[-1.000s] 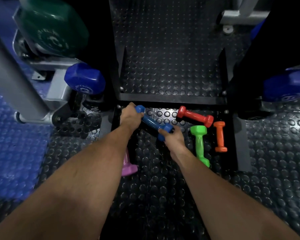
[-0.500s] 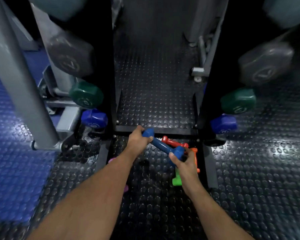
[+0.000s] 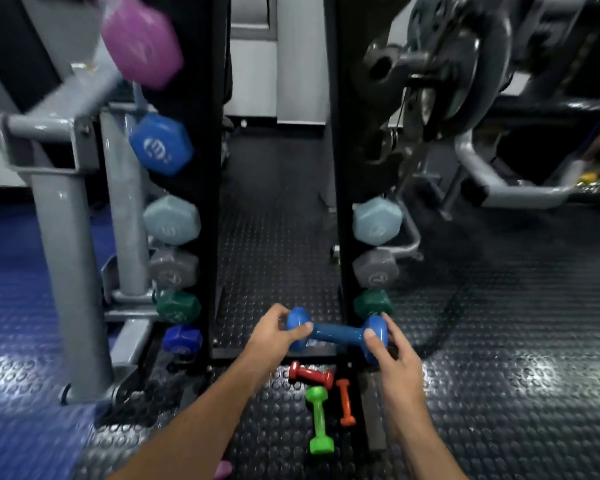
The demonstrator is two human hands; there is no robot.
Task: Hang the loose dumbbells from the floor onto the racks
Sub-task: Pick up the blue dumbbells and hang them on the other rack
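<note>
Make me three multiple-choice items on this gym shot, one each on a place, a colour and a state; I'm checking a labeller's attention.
1. Where does the green dumbbell lie?
A. on the floor, below the hands
B. on the left rack
C. in the right hand

2. What colour is the dumbbell being held?
A. red
B. blue
C. orange

3. How is the blue dumbbell held?
A. by the left hand alone
B. resting on the floor, untouched
C. by both hands, one at each head

Key: 1 A, it lies on the studded mat beside the red dumbbell and orange dumbbell. 2 B, its bar and heads are blue. 3 C, left hand and right hand each grip a head.
</note>
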